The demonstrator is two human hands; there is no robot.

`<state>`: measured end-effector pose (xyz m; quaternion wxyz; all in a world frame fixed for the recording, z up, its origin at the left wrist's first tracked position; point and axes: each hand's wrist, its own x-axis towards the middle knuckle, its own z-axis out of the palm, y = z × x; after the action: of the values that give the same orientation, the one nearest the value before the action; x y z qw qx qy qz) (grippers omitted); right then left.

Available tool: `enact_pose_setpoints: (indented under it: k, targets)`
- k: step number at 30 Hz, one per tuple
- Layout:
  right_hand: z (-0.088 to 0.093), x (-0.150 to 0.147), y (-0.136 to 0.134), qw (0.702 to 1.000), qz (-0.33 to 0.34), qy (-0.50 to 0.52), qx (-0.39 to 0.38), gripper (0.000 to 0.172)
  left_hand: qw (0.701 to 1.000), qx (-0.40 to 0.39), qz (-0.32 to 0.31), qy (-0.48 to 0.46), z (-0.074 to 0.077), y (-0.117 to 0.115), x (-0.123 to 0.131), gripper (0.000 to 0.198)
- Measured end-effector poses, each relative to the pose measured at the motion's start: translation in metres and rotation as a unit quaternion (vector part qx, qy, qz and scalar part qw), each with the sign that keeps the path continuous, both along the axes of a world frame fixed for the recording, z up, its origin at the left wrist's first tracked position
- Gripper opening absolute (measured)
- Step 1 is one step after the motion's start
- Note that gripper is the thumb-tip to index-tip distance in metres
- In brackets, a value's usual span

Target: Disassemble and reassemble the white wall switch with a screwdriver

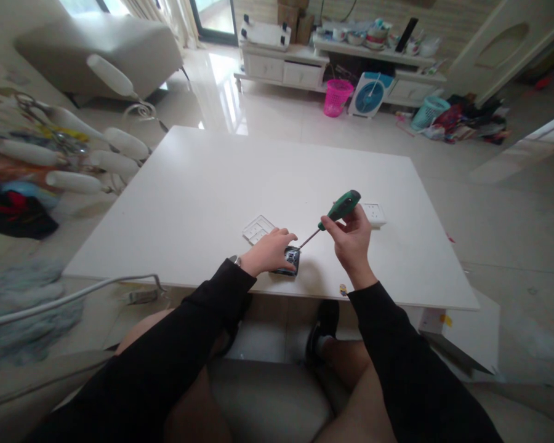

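My right hand (354, 245) is closed around the green handle of a screwdriver (341, 208). Its thin metal shaft slants down to the left, and the tip meets the upper right corner of a dark socket module (292, 259). Thumb and fingers of my left hand (271, 251) grip that module against the table near its front edge. Just behind the left hand lies a white socket faceplate (258, 227), partly covered by the fingers. Another white wall socket (373, 213) sits beyond my right hand.
All this rests on a white table (240, 172). A small cartoon sticker (343, 289) is at its front edge. White lamp arms (115, 161) stand by the left side. Across the floor are a pink basket (337, 97), a blue fan (370, 94) and a low cabinet (281, 69).
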<state>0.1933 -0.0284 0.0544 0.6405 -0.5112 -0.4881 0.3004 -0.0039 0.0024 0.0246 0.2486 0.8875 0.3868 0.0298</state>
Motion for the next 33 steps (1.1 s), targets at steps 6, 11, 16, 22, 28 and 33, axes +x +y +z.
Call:
enact_pose_setpoints:
  k: [6,11,16,22,28,33]
  targets:
    - [-0.002,0.005,-0.003,1.000,-0.003,-0.008,0.002,0.033,0.998,-0.007,-0.028,0.057,-0.016,-0.008,-0.006,0.075]
    - [-0.005,0.005,-0.006,1.000,0.006,-0.017,0.002,0.034,1.000,-0.001,-0.015,0.026,-0.024,-0.009,-0.007,0.061]
    - [-0.007,0.004,-0.008,1.000,0.015,-0.018,-0.003,0.032,1.000,-0.002,-0.021,0.019,-0.025,-0.008,-0.007,0.061]
    - [-0.007,0.003,-0.008,1.000,0.017,-0.018,-0.003,0.032,0.999,-0.001,-0.038,0.002,-0.025,-0.007,-0.007,0.055]
    - [-0.009,0.001,-0.009,0.999,0.022,-0.025,-0.013,0.033,0.999,-0.002,-0.034,0.004,-0.019,-0.008,-0.005,0.049]
    - [-0.011,0.000,-0.012,0.999,0.028,-0.037,-0.008,0.033,0.999,0.028,-0.034,-0.009,-0.014,-0.010,-0.004,0.039]
